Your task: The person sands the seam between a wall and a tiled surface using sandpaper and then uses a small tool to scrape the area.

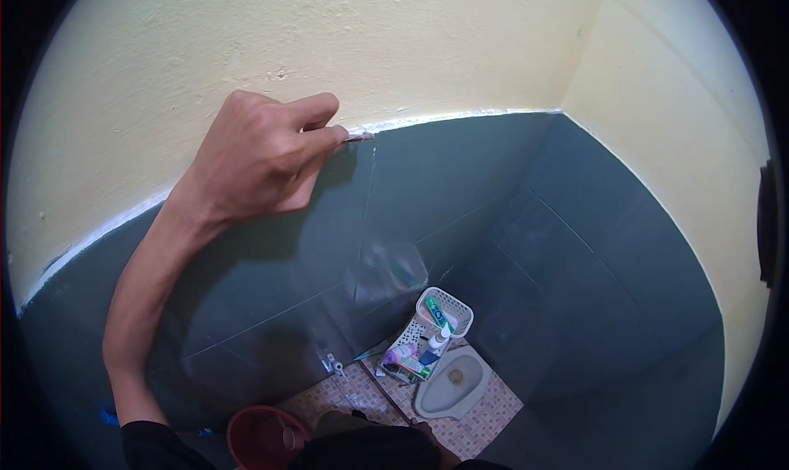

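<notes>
My left hand [261,154] is raised against the wall, its arm reaching up from the lower left in a black sleeve. Its fingers are closed in a pinch round a small thin tool [359,138], of which only a short, flat, dark tip shows. That tip touches the white strip [444,120] along the top edge of the dark green-grey wall tiles [460,170]. Most of the tool is hidden in the fingers, so its exact kind cannot be made out. My right hand is out of the picture.
Below stand a grey squat toilet [436,398] and white plastic baskets [462,304] holding tubes and bottles. A tap [334,366] sticks out low on the wall. A red bucket [240,437] with a dipper is at the lower edge. Cream walls [427,43] meet in a corner.
</notes>
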The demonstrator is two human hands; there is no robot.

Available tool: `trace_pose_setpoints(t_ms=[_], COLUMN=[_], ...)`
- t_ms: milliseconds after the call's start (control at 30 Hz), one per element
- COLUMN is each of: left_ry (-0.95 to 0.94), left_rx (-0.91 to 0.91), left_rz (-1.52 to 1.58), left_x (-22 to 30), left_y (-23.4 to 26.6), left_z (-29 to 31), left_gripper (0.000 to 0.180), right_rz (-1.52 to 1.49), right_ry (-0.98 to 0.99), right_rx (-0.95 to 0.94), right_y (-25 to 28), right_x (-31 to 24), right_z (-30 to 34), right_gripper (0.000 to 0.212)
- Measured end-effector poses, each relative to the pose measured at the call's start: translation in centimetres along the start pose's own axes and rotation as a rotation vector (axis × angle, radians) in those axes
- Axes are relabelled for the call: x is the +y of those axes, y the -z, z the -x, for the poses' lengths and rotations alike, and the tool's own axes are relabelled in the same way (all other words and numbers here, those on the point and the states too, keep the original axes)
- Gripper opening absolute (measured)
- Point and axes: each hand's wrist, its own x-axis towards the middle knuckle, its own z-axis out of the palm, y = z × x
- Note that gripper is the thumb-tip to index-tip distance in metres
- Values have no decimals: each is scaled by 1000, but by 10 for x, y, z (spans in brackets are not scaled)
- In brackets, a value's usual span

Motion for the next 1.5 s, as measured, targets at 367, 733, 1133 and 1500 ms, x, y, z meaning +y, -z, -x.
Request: trace_pose_setpoints(t_ms=[367,733,1133,1500], left_ry=[6,66,65,68], left_rx=[56,23,-7,19], left_rz=[10,49,61,5], left_x=[4,5,0,2], left_y=[1,3,1,2], left_z=[-3,-4,-1,-3], left_gripper=[21,17,16,18], right_rz=[0,19,32,50], right_ry=[27,77,98,152], right_rx=[-53,-116,-121,-165], right_y=[1,-11,-12,-26], right_x=[4,12,26,42], right_z=[-10,-28,-43,-63], right_gripper=[57,57,57,56])
